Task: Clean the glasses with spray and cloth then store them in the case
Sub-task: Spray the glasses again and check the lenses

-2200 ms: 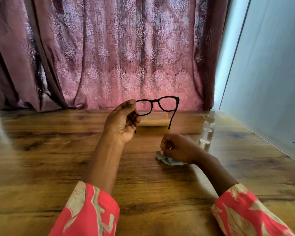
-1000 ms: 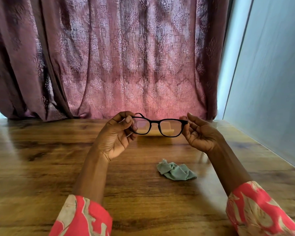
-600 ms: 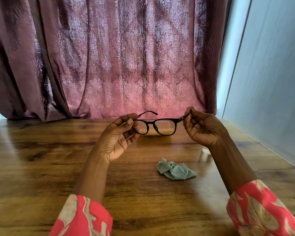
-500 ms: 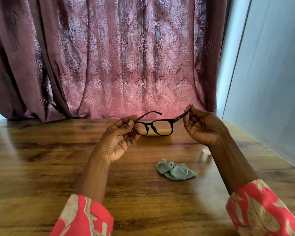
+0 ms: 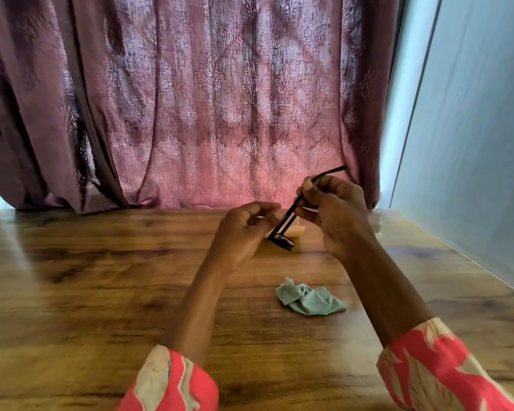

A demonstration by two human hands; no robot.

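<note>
The black-framed glasses (image 5: 283,242) hang tilted and edge-on above the table, one temple tip poking up past my right hand (image 5: 336,215), which grips them near the top. My left hand (image 5: 247,229) is curled beside them, its fingertips pinched at the lower part of the frame. Just behind the glasses lies the tan case (image 5: 296,231), mostly hidden by them and by my hands. The crumpled mint-green cloth (image 5: 309,298) sits on the wooden table (image 5: 101,277), nearer to me and below my right wrist. Only a pale sliver of the spray bottle (image 5: 376,223) shows behind my right hand.
A patterned mauve curtain (image 5: 220,114) hangs along the table's far edge. A pale blue wall (image 5: 472,143) runs close along the table's right side. My red-and-cream sleeves fill the bottom of the view.
The glasses have turned from facing me, held wide between both hands, to edge-on and tilted. My hands have come close together, and my right hand has risen slightly.
</note>
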